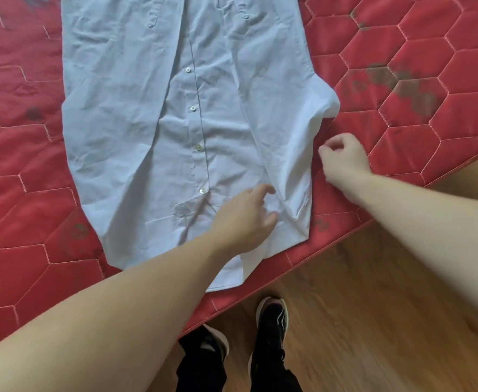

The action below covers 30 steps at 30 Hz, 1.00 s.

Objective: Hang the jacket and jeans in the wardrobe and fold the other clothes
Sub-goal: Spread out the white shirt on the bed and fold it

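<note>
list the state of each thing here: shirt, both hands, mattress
shirt: spread flat, front up, buttoned, creased; its hem end reaches the mattress edge
left hand: resting on the shirt near the hem, fingers relaxed, gripping nothing
right hand: fingers curled, at the shirt's side edge; whether it pinches cloth cannot be told
mattress: red, quilted, dark stains, bearing the shirt

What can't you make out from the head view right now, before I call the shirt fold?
- Shirt collar and shoulders: cut off by the top edge.
- Hem under the left hand: covered by hand and forearm.
- Right hand: fingers curled at the shirt's side edge; whether they pinch cloth is unclear.
- Jacket, jeans, wardrobe: out of frame.
</note>
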Motion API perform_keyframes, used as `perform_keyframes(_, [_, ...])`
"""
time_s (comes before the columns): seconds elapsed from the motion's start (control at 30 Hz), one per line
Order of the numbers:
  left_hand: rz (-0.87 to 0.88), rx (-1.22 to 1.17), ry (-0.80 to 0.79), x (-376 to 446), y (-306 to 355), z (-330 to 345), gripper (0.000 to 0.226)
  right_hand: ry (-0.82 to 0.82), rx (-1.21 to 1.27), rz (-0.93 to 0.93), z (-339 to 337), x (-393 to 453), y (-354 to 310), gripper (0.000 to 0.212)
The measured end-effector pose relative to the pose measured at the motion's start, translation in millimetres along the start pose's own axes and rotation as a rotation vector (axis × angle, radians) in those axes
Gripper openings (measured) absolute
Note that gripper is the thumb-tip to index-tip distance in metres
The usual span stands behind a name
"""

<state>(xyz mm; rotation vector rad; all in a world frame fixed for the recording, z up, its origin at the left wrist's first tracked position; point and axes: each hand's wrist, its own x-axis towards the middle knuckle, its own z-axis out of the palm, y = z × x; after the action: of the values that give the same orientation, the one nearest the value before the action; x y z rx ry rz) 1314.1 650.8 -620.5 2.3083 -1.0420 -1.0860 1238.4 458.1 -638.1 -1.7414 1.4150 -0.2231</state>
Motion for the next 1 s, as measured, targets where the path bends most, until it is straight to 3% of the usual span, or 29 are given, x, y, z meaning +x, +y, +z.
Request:
perform_keyframes(0.1, [-0.368, -0.628, 0.022, 23.3, 37.4, 13.7, 0.042, -0.079, 0.203, 0.176, -6.8, 31.1, -16.7, 0.027])
perform_keyframes(0.2, [-0.505, -0.870, 0.030, 38.6, 49.5, 26.9, 0.033, -0.173, 0.216, 0.207, -12.5, 52.0, -28.3, 0.028])
perform_keyframes(0.37, [-0.476, -0.793, -0.122, 43.7, 36.2, 36.1, 0.018, -0.294, 0.118, 0.156, -18.9, 77.9, -25.5, 0.028])
perform_keyframes(0.53, [-0.435, -0.713, -0.228, 45.7, 30.2, 35.7, 0.014, -0.342, -0.327, -0.033, -31.2, 90.5, -28.8, 0.025])
perform_keyframes(0.6, [-0.414, -0.680, -0.259, 47.1, 30.4, 35.4, 0.017, -0.223, -0.381, -0.083, -30.7, 92.2, -31.5, 0.022])
perform_keyframes(0.7, [-0.400, -0.671, -0.297, 46.5, 30.6, 34.3, 0.021, 0.049, -0.193, -0.193, -26.5, 89.7, -32.1, 0.020])
perform_keyframes(0.77, [-0.389, -0.677, -0.309, 46.2, 29.6, 34.8, 0.019, 0.126, -0.312, -0.527, -23.2, 76.6, -23.9, 0.035])
perform_keyframes(0.83, [-0.366, -0.671, -0.311, 46.3, 28.4, 34.6, 0.018, -0.020, -0.640, -0.885, -21.0, 63.5, -11.2, 0.050])
perform_keyframes(0.87, [-0.356, -0.665, -0.312, 46.6, 28.0, 34.3, 0.018, -0.136, -0.805, -0.952, -19.5, 62.5, -1.9, 0.056])
perform_keyframes(0.93, [-0.352, -0.674, -0.323, 46.2, 27.0, 33.7, 0.020, -0.322, -1.044, -0.826, -18.5, 59.9, 11.4, 0.068])
perform_keyframes(1.0, [-0.348, -0.677, -0.337, 46.5, 26.6, 34.1, 0.020, -0.329, -1.095, -0.660, -17.5, 60.3, 23.5, 0.068])
